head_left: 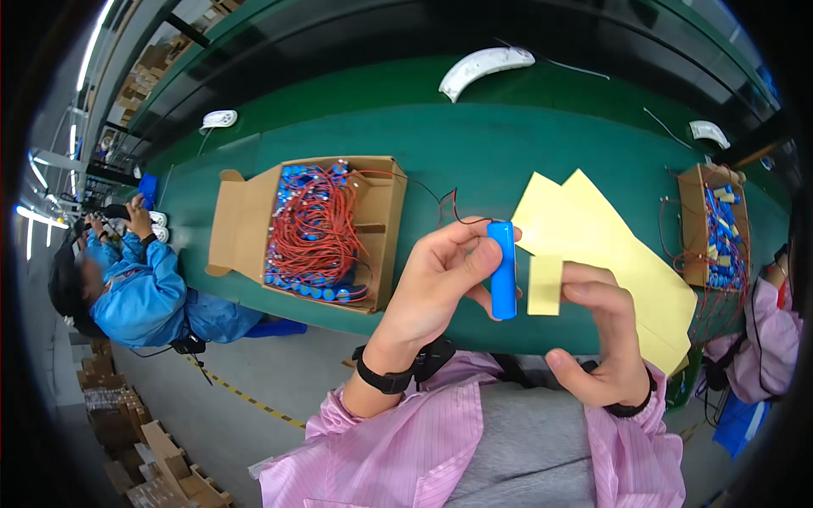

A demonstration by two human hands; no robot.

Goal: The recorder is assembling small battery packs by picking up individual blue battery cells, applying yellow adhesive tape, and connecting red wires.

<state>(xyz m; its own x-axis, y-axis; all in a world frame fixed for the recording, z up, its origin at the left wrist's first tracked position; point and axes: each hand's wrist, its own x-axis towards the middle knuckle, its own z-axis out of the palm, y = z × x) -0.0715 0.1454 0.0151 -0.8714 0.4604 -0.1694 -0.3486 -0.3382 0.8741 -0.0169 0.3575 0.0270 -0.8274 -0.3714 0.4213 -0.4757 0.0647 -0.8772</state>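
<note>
Upright between the thumb and fingers of my left hand (453, 271) is a blue cylindrical battery cell (503, 275). Thin red and black wires (453, 203) run from its top toward the open box. Just right of the cell, a small pale yellow rectangular piece (544, 285), like a sticker, is at the fingertips of my right hand (603, 330). The index finger lies against its right edge, and the right thumb stands well apart below. A narrow gap shows between cell and yellow piece. Yellow sheets (627, 262) lie on the green table behind my right hand.
An open cardboard box (385, 245) at left holds several blue cells with tangled red wires. Another box (694, 229) of cells stands far right. White curved lamps (487, 69) sit along the back. Co-workers in blue (140, 288) and pink (766, 339) flank the green table (457, 140).
</note>
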